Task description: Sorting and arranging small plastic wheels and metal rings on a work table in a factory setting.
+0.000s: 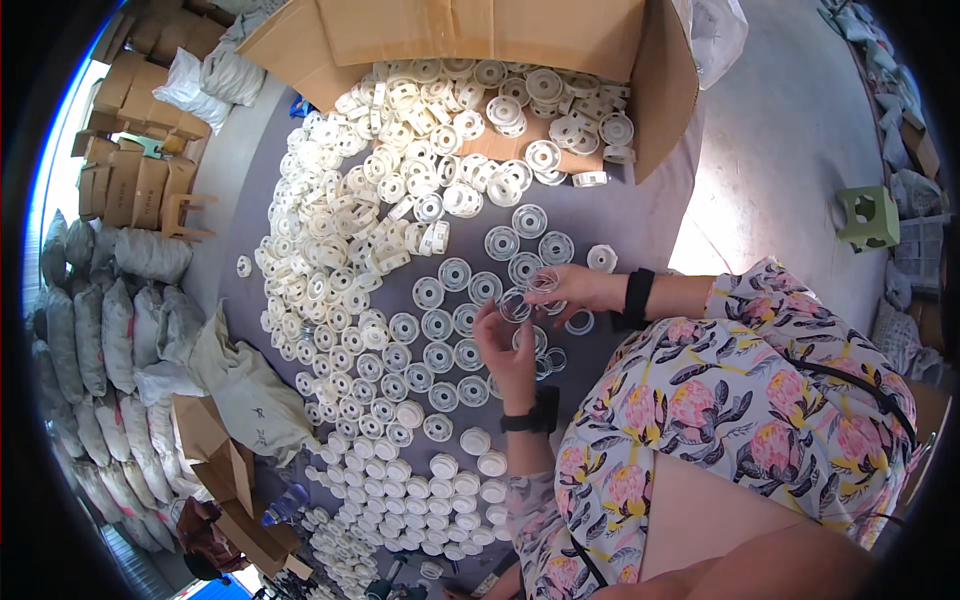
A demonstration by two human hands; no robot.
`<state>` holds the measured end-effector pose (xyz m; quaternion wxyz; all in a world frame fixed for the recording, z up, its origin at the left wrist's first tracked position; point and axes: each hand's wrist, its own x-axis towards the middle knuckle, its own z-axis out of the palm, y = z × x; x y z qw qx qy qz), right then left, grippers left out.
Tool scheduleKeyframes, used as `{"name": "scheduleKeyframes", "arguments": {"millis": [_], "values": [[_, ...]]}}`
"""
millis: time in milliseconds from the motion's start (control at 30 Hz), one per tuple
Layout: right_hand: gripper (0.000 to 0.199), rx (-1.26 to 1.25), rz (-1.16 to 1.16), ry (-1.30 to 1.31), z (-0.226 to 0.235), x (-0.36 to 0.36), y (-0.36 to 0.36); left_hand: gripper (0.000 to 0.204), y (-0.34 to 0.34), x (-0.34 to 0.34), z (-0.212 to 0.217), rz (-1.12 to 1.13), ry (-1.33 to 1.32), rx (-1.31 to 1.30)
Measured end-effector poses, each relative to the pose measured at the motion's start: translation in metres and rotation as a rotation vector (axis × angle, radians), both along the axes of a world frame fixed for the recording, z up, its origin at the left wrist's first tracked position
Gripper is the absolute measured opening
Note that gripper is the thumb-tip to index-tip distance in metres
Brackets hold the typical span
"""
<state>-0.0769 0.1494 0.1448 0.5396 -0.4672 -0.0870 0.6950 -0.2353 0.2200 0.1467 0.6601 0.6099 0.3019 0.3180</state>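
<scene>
My left hand has its thumb and fingers closed around a thin, shiny ring. Just beyond it, my right hand pinches more thin rings between the fingertips. Both hands are close together over the grey cloth-covered table. Around them lie round white plastic parts with spoked centres, several with a shiny ring look at the rim. Beside my left hand, a few loose thin rings rest on the cloth. One white part sits apart next to my right wrist.
An open cardboard box lies tipped at the back, spilling a heap of white parts. Rows of white caps stand at the near left. Full sacks line the left side; a green stool stands on the right.
</scene>
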Motion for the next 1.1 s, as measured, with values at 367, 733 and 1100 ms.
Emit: {"name": "scheduleKeyframes", "arguments": {"millis": [367, 733, 1100], "values": [[0.032, -0.045, -0.004, -0.129, 0.000, 0.007, -0.004, 0.022, 0.011, -0.014, 0.005, 0.036, 0.258, 0.431], [0.028, 0.204, 0.089, -0.555, 0.009, 0.008, 0.000, 0.010, 0.006, -0.015, 0.005, 0.118, -0.099, -0.433], [0.045, 0.064, 0.234, 0.101, -0.003, -0.006, -0.003, 0.009, 0.011, -0.003, -0.003, 0.331, -0.070, -0.162]]}}
